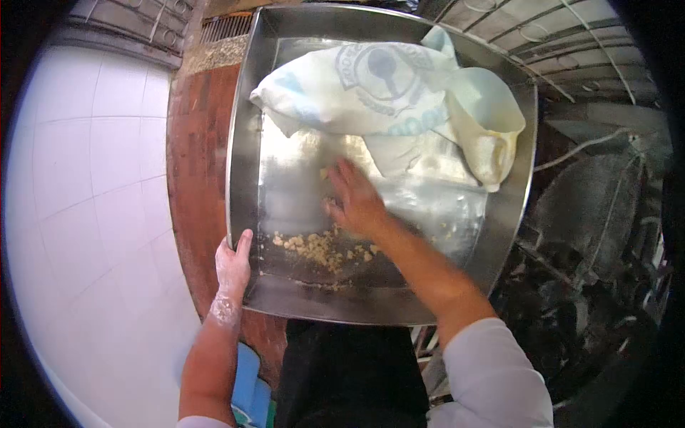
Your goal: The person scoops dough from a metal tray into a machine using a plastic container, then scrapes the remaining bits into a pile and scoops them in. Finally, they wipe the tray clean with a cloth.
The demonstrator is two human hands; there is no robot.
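My left hand (234, 265) grips the left wall of a deep metal tray (240, 171), with the thumb over the rim. A pale powder marks that wrist. Inside the tray my right hand (351, 196) reaches over the shiny bottom, its fingers apart and slightly blurred; a small yellowish piece lies at the fingertips. Below this hand, pale yellow crumbs (314, 248) are scattered near the front wall. A printed whitish cloth sack (385, 85) lies crumpled across the back of the tray, its yellowed open end (499, 143) at the right.
White tiled surface (100, 200) on the left, beside a strip of red brick floor (203, 157). Metal grilles (528, 32) stand behind at the upper right. Dark, cluttered items (585, 214) are to the right. A blue object (247, 381) sits below my left forearm.
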